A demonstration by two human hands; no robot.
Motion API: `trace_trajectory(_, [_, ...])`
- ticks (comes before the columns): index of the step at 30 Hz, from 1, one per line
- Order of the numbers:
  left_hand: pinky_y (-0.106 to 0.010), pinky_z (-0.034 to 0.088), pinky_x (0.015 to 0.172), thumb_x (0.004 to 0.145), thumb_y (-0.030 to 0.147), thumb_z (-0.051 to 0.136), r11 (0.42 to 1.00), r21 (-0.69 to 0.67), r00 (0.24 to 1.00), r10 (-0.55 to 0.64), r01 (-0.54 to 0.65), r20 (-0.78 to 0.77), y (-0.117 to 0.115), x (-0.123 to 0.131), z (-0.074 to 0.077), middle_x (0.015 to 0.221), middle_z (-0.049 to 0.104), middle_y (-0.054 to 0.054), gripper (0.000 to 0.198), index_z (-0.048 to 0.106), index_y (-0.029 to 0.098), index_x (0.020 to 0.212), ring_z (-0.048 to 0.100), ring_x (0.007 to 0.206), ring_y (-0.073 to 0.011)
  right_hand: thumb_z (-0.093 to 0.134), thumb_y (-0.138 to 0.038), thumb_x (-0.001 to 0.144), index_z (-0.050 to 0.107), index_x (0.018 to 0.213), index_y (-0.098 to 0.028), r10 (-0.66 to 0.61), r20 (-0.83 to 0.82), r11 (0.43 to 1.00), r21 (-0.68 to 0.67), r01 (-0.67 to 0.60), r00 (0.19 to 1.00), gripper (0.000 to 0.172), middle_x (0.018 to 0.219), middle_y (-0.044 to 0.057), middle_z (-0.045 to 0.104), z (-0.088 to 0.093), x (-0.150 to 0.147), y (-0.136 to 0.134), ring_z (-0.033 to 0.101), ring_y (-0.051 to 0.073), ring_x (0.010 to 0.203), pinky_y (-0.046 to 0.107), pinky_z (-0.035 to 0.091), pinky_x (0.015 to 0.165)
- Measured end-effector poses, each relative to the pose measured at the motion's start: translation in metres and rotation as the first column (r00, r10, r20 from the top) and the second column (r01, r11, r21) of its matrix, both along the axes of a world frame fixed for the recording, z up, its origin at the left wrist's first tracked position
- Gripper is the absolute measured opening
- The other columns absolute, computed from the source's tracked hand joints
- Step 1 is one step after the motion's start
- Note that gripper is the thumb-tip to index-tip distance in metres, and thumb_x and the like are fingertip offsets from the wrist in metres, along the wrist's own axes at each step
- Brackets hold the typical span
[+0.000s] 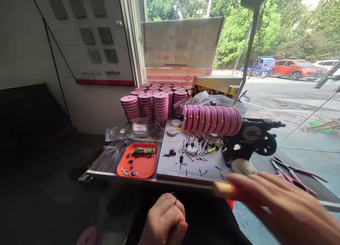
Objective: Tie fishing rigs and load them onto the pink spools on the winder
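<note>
My left hand (166,218) is closed low in the middle, below the table's front edge. A thin dark strand shows at its fingers; what lies inside the hand is hidden. At the lower right my right hand (281,206) is smeared by motion, its fingers reaching left. A blurred yellow piece (224,189) shows at its fingertips; whether it is held or worn on a finger I cannot tell. Beyond the right hand stands a black winding device (251,133) carrying a row of pink foam spools (212,120). Small dark floats (181,159) hang from the spools on lines.
An orange tray (148,167) with small parts lies on the left. White beads (172,130) fill a small dish on the pale board (170,167). Stacked pink spools (160,107) stand at the back. Pliers (289,170) and scissors lie at right. A metal post (251,46) rises behind.
</note>
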State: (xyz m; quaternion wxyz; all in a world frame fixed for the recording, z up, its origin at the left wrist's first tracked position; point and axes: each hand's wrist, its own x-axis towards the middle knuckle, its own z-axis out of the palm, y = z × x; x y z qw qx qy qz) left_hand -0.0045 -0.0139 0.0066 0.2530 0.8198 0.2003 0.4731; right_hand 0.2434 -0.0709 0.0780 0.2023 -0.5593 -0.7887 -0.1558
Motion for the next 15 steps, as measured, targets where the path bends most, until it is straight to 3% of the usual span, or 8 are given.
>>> trace_trajectory(3, [-0.028,0.033,0.052,0.079,0.02,0.05,0.914,0.405,0.957,0.115,0.003,-0.266,0.005,-0.002,0.026,0.051,0.051,-0.001,0.023,0.052,0.019,0.057,0.043,0.05,-0.0142,0.052,-0.023,0.078,0.054,0.104,-0.027,0.072,0.218,0.992,0.089,-0.094,0.973,0.026,0.063,0.002,0.056,0.027,-0.059,0.033,0.053,0.02,0.057,0.031,0.036,0.051])
trace_trajectory(5, [-0.028,0.03,0.05,0.074,0.014,0.054,0.869,0.491,0.893,0.167,0.067,-0.418,0.011,-0.001,0.056,0.048,0.049,0.0,0.021,0.052,0.019,0.054,0.04,0.047,-0.0132,0.055,-0.02,0.076,0.057,0.09,-0.022,0.162,0.318,0.98,0.059,-0.19,0.934,0.014,0.068,0.004,0.057,0.038,-0.073,0.053,0.052,0.02,0.061,0.031,0.036,0.054])
trace_trajectory(6, [-0.028,0.029,0.05,0.073,0.014,0.053,0.894,0.442,0.886,0.148,0.07,-0.44,0.016,0.0,0.072,0.049,0.048,0.0,0.02,0.052,0.019,0.053,0.04,0.048,-0.0139,0.056,-0.019,0.076,0.057,0.084,-0.021,0.228,0.34,0.969,0.012,-0.246,0.913,0.008,0.071,0.004,0.058,0.042,-0.073,0.06,0.052,0.02,0.063,0.032,0.036,0.056])
trace_trajectory(8, [-0.028,0.03,0.053,0.075,0.018,0.051,0.98,0.134,0.903,-0.076,0.146,-0.423,0.031,0.005,0.096,0.052,0.047,0.0,0.022,0.049,0.019,0.053,0.042,0.053,-0.0149,0.055,-0.017,0.077,0.053,0.077,-0.021,0.386,0.278,0.923,-0.127,-0.364,0.88,0.004,0.072,0.003,0.058,0.049,-0.067,0.069,0.051,0.018,0.063,0.03,0.036,0.057])
trace_trajectory(9, [-0.028,0.03,0.052,0.077,0.018,0.047,0.983,-0.09,0.941,-0.178,0.158,-0.289,0.04,0.009,0.102,0.05,0.041,0.001,0.027,0.045,0.019,0.05,0.04,0.052,-0.0143,0.054,-0.017,0.078,0.051,0.077,-0.021,0.426,0.179,0.898,-0.201,-0.391,0.887,0.005,0.071,0.001,0.058,0.052,-0.063,0.071,0.051,0.016,0.062,0.028,0.036,0.057])
trace_trajectory(10, [-0.028,0.029,0.05,0.078,0.02,0.042,0.931,-0.293,0.968,-0.245,0.217,-0.061,0.048,0.013,0.102,0.049,0.036,0.002,0.029,0.042,0.02,0.049,0.035,0.049,-0.0131,0.052,-0.017,0.081,0.049,0.078,-0.021,0.43,0.045,0.873,-0.274,-0.403,0.902,0.006,0.07,-0.001,0.057,0.056,-0.059,0.071,0.05,0.014,0.06,0.025,0.035,0.055])
trace_trajectory(12, [-0.027,0.029,0.05,0.078,0.024,0.039,0.836,-0.423,0.876,-0.133,0.35,0.463,0.058,0.022,0.089,0.047,0.026,0.004,0.032,0.032,0.02,0.047,0.028,0.048,-0.0124,0.048,-0.016,0.083,0.045,0.08,-0.021,0.351,-0.244,0.803,-0.418,-0.425,0.904,0.007,0.067,-0.004,0.054,0.063,-0.055,0.069,0.046,0.01,0.055,0.02,0.034,0.049])
trace_trajectory(15, [-0.026,0.03,0.052,0.08,0.028,0.046,0.799,-0.51,0.842,0.008,0.319,0.539,0.052,0.032,0.052,0.056,0.036,0.001,0.03,0.039,0.019,0.052,0.033,0.055,-0.0126,0.051,-0.012,0.08,0.043,0.083,-0.021,0.274,-0.475,0.685,-0.514,-0.517,0.836,0.013,0.071,-0.006,0.053,0.066,-0.058,0.065,0.047,0.008,0.059,0.015,0.036,0.051])
